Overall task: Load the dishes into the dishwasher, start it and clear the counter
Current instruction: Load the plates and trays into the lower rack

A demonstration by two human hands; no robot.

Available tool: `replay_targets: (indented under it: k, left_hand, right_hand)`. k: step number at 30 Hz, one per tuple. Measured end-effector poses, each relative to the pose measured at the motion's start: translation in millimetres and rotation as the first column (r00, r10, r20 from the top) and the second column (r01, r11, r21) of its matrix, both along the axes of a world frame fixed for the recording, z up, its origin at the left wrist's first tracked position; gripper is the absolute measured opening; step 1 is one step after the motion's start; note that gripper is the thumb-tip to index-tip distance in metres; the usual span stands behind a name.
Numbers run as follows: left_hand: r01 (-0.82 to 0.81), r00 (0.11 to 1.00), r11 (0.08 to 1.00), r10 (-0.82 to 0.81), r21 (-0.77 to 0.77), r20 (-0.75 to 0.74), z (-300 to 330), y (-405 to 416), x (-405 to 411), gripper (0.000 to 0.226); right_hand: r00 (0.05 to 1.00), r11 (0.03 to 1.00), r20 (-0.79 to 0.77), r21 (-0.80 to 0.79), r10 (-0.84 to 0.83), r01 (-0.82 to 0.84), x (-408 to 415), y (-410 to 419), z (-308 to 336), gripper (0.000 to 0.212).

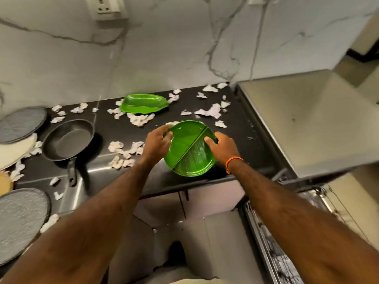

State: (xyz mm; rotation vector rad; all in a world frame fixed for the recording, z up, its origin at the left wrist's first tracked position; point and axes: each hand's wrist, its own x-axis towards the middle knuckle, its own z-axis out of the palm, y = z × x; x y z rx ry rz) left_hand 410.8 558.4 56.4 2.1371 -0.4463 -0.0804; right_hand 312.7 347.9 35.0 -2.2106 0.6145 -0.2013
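A round green leaf-patterned plate (188,152) is tilted above the front edge of the black counter (235,119). My left hand (156,143) grips its left rim and my right hand (222,147) grips its right rim. A second green leaf-shaped dish (143,103) lies further back near the wall. A black frying pan (67,140) sits on the left part of the counter, handle toward me. Grey plates (20,220) (20,124) and a cream plate (14,150) lie at the far left. The dishwasher (307,119) stands at the right, its rack (274,242) partly visible below.
Crumpled white paper scraps (140,119) are scattered all over the counter. A marble wall with a socket (106,7) rises behind. Cabinet fronts (184,232) run below the counter edge.
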Motion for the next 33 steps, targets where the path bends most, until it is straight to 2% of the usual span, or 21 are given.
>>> replay_targets:
  k: [4,9,16,20,26,33]
  left_hand:
    - [0.223,0.975,0.974,-0.222,-0.032,0.029,4,-76,-56,0.027]
    - [0.459,0.888,0.887,-0.457,-0.045,0.042,0,-167,-129,0.022]
    - [0.722,0.677,0.667,-0.736,0.185,0.011,-23,-277,-214,0.034]
    - [0.794,0.585,0.556,-0.809,0.246,-0.061,-43,-332,-252,0.032]
    - [0.886,0.432,0.379,-0.885,0.268,-0.174,-74,-411,-294,0.038]
    - [0.938,0.301,0.240,-0.922,0.251,-0.244,-101,-486,-326,0.037]
  right_hand:
    - [0.988,0.988,0.040,0.016,-0.151,0.151,-85,-57,-2,0.030]
    - [0.942,0.942,0.027,0.054,-0.334,0.332,-197,-121,-13,0.035]
    - [0.835,0.832,-0.090,0.073,-0.543,0.549,-329,-182,-36,0.044]
    - [0.771,0.772,-0.157,0.065,-0.618,0.632,-383,-206,-53,0.032]
    - [0.674,0.667,-0.216,0.116,-0.706,0.736,-439,-242,-85,0.029]
    - [0.551,0.534,-0.295,0.145,-0.780,0.833,-469,-279,-112,0.031]
